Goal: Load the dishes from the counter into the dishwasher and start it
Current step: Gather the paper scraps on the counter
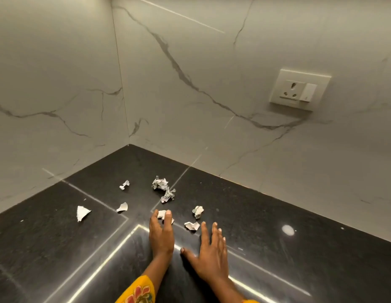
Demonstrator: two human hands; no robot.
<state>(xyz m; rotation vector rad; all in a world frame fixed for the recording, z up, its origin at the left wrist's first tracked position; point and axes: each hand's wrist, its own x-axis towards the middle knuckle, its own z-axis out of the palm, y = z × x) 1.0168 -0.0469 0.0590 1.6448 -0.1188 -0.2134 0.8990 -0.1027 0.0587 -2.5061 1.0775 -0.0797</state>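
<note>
The fingers (168, 215) of the left hand (160, 234) curled lightly over a small scrap of white paper (162, 213), thumb on one side and fingertips on the other, pinching it against the dark surface (277, 215). The fingers (214, 230) of the right hand (209, 252) lay straight and spread, palm down, flat on the surface and holding nothing, the thumb stretched out toward the left wrist. Just ahead of the right fingertips sat another crumpled scrap (192, 226), and a tighter wad (198, 212) lay a little beyond it. Farther toward the back corner of the surface were two larger crumpled pieces (160, 183) and (168, 195), nearly touching each other. Toward the left edge lay a flat torn piece (82, 213), a curled one (122, 207) and a small twisted one (124, 185), all apart from each other. No dishes and no dishwasher showed anywhere in the view. Marble-patterned wall panels (190, 62) met at the back corner, and a white socket with a switch (299, 89) was fixed to the right-hand wall above the surface. A yellow patterned sleeve (139, 290) covered the left forearm at the near edge.
</note>
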